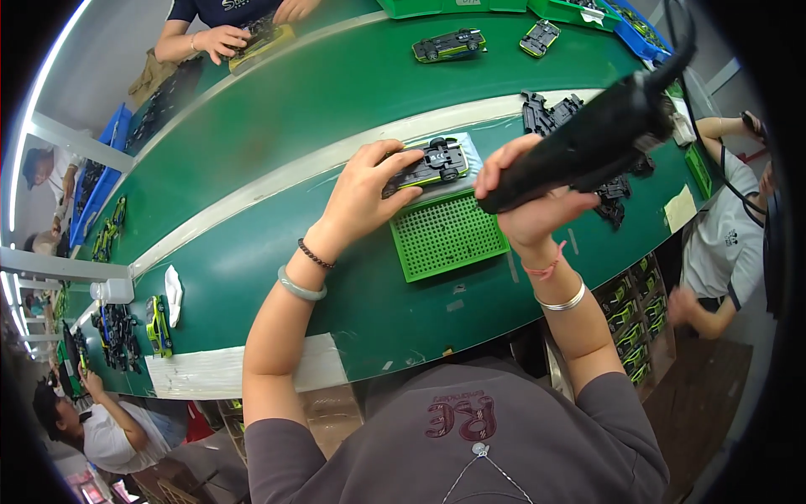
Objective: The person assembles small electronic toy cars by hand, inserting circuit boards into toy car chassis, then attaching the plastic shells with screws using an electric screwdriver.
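Observation:
An upside-down toy car [437, 161] with a black underside and yellow-green body edges lies on a pale blue pad [473, 153]. My left hand [369, 181] is closed around the car's left end, fingers over its underside. In my right hand [537, 214] is a black, corded power screwdriver [588, 139], gripped near its lower end and slanting up to the right. Its tip is hidden or not distinguishable. Just in front of the car sits a shallow green perforated basket [457, 265] with small dark bits inside.
Black plastic chassis parts [617, 200] lie right of the basket. More upturned cars [449, 45] rest on the green conveyor [336, 92] beyond. A co-worker's hand [220, 42] works across it. At left are a white bottle [116, 291], dark parts [116, 336] and another car [158, 326].

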Available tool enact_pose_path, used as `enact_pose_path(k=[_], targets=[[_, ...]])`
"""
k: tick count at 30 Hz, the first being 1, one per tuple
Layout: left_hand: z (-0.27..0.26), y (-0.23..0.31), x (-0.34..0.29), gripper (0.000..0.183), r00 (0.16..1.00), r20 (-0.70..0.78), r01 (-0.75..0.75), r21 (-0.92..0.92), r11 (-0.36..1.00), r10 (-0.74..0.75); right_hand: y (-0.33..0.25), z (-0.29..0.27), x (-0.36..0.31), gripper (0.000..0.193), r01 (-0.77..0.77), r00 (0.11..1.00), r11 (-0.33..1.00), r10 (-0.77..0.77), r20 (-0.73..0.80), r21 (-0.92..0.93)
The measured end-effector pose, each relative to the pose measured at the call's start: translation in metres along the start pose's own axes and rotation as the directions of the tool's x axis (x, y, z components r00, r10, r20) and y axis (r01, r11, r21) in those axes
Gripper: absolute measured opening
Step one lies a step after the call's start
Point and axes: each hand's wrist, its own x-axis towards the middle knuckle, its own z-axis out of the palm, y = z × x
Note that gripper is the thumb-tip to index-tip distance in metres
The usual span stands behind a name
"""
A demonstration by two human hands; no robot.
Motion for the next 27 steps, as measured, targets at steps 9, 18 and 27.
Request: enact_pose_path(k=[9, 18, 27], targets=[[-0.002, 0.000, -0.002, 0.045, 1.000, 0.008, -0.011, -0.012, 1.000, 0.011, 0.027, 0.004, -0.002, 0.097, 0.027, 0.998, 0.997, -0.023, 0.054, -0.066], [-0.003, 0.000, -0.002, 0.045, 1.000, 0.011, -0.004, -0.006, 1.000, 0.004, 0.036, 0.007, -0.003, 0.092, 0.035, 0.999, 0.992, -0.034, 0.006, -0.122], [-0.007, 0.001, -0.001, 0.046, 0.999, 0.001, -0.041, -0.003, 0.999, 0.041, 0.036, 0.007, 0.002, 0.093, 0.019, 0.999, 0.989, -0.013, 0.039, -0.148]])
